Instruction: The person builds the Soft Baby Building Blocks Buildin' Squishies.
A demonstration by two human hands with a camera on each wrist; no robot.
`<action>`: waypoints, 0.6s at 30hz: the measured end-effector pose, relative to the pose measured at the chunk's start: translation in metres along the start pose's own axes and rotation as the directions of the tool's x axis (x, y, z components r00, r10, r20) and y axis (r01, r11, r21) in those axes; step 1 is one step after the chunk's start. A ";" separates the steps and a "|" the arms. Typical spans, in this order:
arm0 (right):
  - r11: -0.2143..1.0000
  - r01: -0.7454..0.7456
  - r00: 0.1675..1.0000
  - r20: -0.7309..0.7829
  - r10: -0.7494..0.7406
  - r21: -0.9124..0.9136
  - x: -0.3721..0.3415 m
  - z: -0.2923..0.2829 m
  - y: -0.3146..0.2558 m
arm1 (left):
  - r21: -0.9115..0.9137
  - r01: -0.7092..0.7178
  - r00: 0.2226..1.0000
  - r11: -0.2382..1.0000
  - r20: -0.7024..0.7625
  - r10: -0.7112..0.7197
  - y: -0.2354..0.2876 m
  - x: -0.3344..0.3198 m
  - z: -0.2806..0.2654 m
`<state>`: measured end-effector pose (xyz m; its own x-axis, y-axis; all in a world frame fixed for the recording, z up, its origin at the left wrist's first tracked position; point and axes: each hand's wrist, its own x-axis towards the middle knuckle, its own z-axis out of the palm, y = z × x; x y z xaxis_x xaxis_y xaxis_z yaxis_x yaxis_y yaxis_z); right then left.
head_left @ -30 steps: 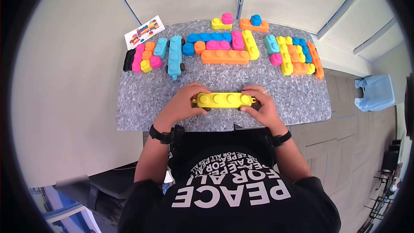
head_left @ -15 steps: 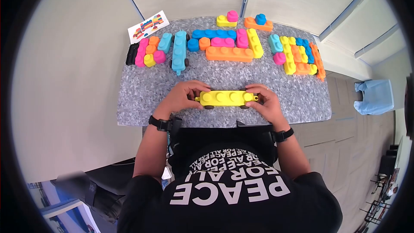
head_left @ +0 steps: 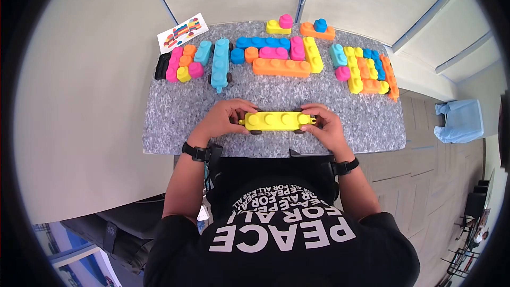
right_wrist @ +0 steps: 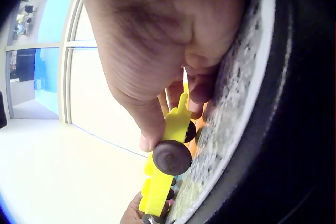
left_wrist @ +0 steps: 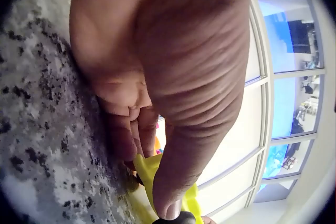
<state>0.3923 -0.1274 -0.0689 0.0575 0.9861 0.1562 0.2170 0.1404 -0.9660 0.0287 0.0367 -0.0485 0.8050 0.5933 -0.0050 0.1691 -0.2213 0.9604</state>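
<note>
Head view: our left fingers [head_left: 240,104] and right fingers [head_left: 317,108] pinch opposite ends of the yellow wheeled block [head_left: 278,122], parted only its width; its long axis runs left-right between them, near our tabletop [head_left: 183,122] edge.

Yellow block [head_left: 277,121]: I see it cut off by the left wrist view's bottom edge.
Card [head_left: 183,32]: details too small for me.

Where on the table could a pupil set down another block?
Bare table: between the left hand and the left edge; between the right hand and the right edge; and a strip between the yellow base and the long orange block. Crowded: the back half, from the black piece to the orange piece, with mostly narrow gaps.
</note>
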 end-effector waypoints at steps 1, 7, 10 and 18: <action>1.000 0.006 1.000 0.001 -0.006 -0.010 0.001 0.000 0.000 | 0.003 0.001 1.000 1.000 0.001 -0.001 0.001 0.000 0.000; 1.000 0.003 1.000 0.020 -0.004 0.026 -0.002 -0.001 0.001 | -0.022 -0.003 1.000 1.000 -0.018 0.003 0.001 0.000 0.001; 0.995 0.042 0.996 0.086 -0.035 -0.089 -0.002 -0.007 -0.002 | -0.093 -0.009 0.998 0.996 -0.060 0.004 -0.005 0.000 0.002; 0.996 0.024 0.994 0.111 -0.014 -0.091 0.002 -0.011 -0.011 | -0.144 0.056 0.996 0.988 -0.056 -0.065 -0.009 0.002 -0.002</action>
<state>0.4010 -0.1284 -0.0555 -0.0544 0.9878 0.1457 0.3058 0.1554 -0.9393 0.0278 0.0416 -0.0564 0.7593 0.6487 -0.0520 0.1303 -0.0733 0.9888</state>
